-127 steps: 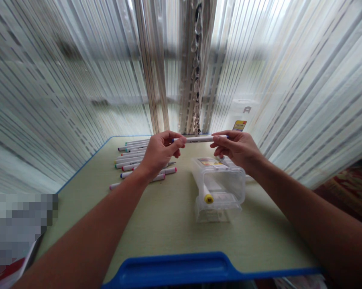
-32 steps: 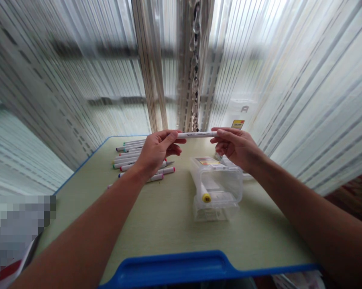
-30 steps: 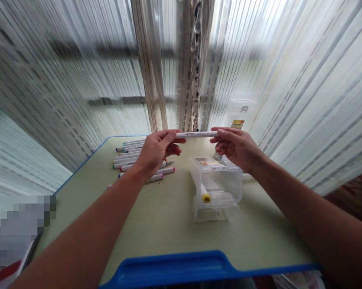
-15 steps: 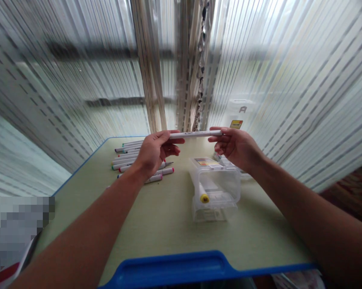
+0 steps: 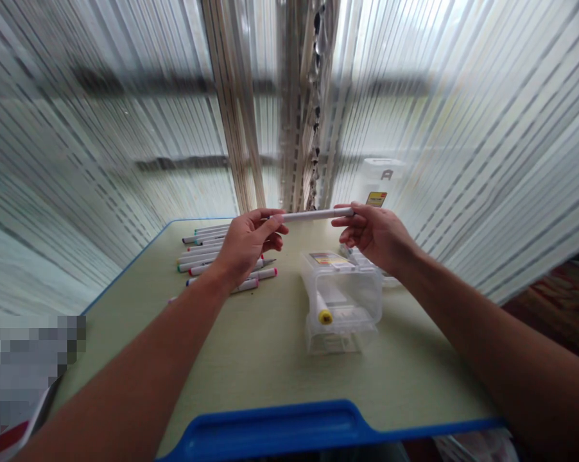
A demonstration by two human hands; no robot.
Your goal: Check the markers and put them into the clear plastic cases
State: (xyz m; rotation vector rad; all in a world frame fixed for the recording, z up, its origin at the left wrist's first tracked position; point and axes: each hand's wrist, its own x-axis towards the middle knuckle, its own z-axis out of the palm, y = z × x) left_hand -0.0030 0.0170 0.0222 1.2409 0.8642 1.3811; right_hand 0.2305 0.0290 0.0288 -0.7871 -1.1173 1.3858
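Note:
A white marker (image 5: 313,215) is held level above the table, one end pinched in my left hand (image 5: 247,244) and the other in my right hand (image 5: 377,234). Below them a clear plastic box (image 5: 350,301) lies on its side with its mouth toward me; a marker with a yellow cap (image 5: 324,316) rests inside. Several white markers with coloured caps (image 5: 212,256) lie side by side on the table under my left hand.
The table (image 5: 251,346) is pale green with a blue rim and a blue tray lip (image 5: 270,430) at the near edge. Striped sheer curtains hang close behind and on both sides. A white container with a yellow label (image 5: 379,186) stands at the back right.
Both hands still hold the marker by its ends. The hands and marker have shifted slightly left and the view has wobbled; nothing on the table has moved.

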